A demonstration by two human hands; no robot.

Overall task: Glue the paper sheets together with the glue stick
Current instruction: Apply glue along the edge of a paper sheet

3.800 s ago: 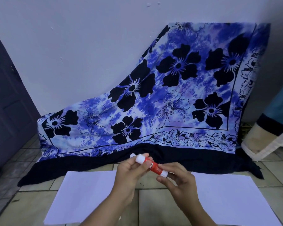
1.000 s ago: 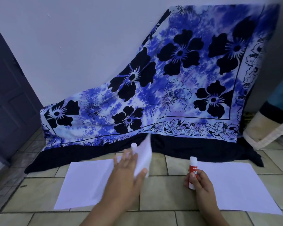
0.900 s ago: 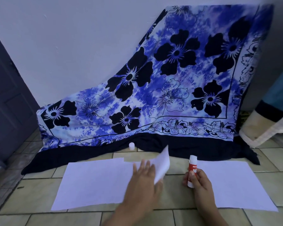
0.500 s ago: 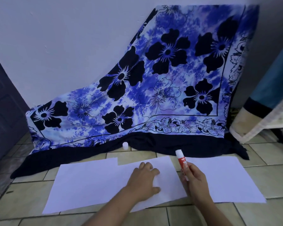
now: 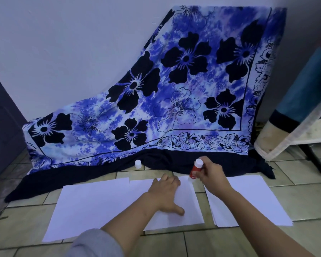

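While the left hand (image 5: 166, 194) lies flat and open, palm down, on a white paper sheet (image 5: 176, 206), the right hand (image 5: 212, 178) is closed around a glue stick (image 5: 195, 170). The stick has a red label and a white body; it is tilted, its lower end touching the far right corner of that sheet and its upper white end pointing away from the person. The pressed sheet lies over the right part of a second white sheet (image 5: 93, 206), which spreads out to the left on the tiled floor (image 5: 193, 242). Just to the right, apart from these across a narrow strip of bare tile, is another stack of white paper (image 5: 248, 201); its near edge shows more than one layer. The right forearm crosses above this stack. The glue stick's white cap (image 5: 138, 164) stands upright on the floor beyond the sheets, at the dark hem of a blue floral cloth (image 5: 174, 101) that is draped against the white wall (image 5: 72, 43). A grey sleeve (image 5: 95, 243) covers the left arm near the bottom edge. At the far right a cloth-covered piece of furniture (image 5: 295, 127) stands on a dark leg.
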